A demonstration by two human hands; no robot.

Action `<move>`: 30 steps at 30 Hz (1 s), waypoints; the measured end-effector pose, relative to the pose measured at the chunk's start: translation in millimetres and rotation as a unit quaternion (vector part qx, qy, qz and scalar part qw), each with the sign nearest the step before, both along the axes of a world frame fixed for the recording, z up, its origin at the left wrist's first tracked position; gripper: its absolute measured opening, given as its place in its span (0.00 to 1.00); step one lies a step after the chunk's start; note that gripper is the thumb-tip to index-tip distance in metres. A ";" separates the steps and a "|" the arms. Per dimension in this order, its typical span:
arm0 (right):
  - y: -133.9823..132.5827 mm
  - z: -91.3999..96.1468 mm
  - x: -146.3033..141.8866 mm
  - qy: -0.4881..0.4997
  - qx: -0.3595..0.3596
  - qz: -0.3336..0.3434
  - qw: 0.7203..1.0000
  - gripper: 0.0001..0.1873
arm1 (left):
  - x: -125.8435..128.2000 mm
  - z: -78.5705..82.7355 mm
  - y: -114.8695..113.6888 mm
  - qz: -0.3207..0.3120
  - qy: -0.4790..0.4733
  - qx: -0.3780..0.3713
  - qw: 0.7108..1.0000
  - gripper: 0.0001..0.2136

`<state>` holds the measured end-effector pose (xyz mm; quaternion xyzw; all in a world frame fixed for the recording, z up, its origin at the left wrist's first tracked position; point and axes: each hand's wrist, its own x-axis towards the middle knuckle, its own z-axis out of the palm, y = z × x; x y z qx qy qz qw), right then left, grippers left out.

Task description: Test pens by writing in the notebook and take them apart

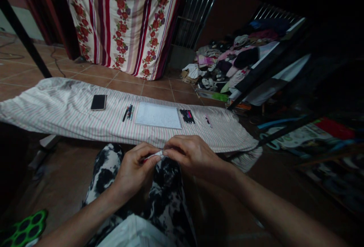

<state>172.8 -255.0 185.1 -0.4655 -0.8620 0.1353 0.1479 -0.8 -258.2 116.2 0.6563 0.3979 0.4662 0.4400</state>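
My left hand [133, 169] is closed round a slim white object [157, 154], with a bit of red showing by its fingers. At the object's other end, the fingertips of my right hand [192, 150] pinch it. Most of it is hidden by my fingers, so its exact kind is unclear. Both hands are above my knees, just short of the cloth-covered surface [71, 125]. Beyond them lies an open spiral notebook [158, 115] with faint marks on its page. Several pens [129, 113] lie left of it, and a dark pack of pens [187, 116] lies to its right.
A dark-screened phone or tablet [98, 102] rests at the left of the cloth, and a small pink-and-dark item [208, 121] at the right. Behind hangs a flowered curtain [122, 23]. Clothes are heaped [227, 61] at the back right. Dark metal bars [25, 35] flank the surface.
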 end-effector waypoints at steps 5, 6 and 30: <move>-2.6 -5.8 -2.5 -0.046 0.013 -0.004 0.999 0.12 | -0.3 -2.9 -2.8 0.003 0.029 0.051 0.998 0.05; -3.2 -7.9 -3.0 -0.054 0.009 -0.012 0.998 0.14 | -0.5 -3.5 -3.5 0.004 0.031 0.066 0.997 0.05; 5.4 -14.0 3.4 0.138 -0.065 -0.011 0.988 0.08 | 8.1 -8.5 1.2 -0.019 -0.154 -0.218 0.964 0.07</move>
